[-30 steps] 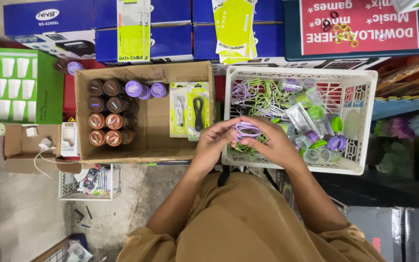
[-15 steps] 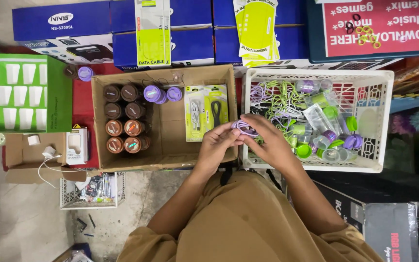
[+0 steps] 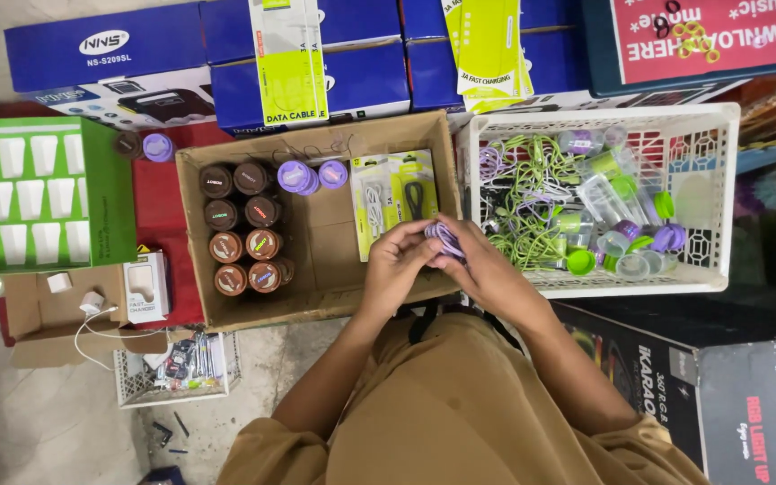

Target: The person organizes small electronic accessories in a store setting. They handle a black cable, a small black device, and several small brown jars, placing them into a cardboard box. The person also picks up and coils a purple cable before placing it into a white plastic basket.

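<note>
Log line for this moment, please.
left hand + right hand: both on purple coiled cable | position: over cardboard box edge, beside white crate | capped tubes untouched

Purple cable (image 3: 446, 239), thin, wound into a small loose coil, mostly hidden by fingers. It sits between left hand (image 3: 397, 262) and right hand (image 3: 487, 269), pinched at both sides, held over the near edge of the cardboard box (image 3: 316, 224), just beside the white crate (image 3: 711, 207).

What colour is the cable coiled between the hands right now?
Light purple. The coiled cable sits between the left hand and right hand, clearest in the head view.
</note>
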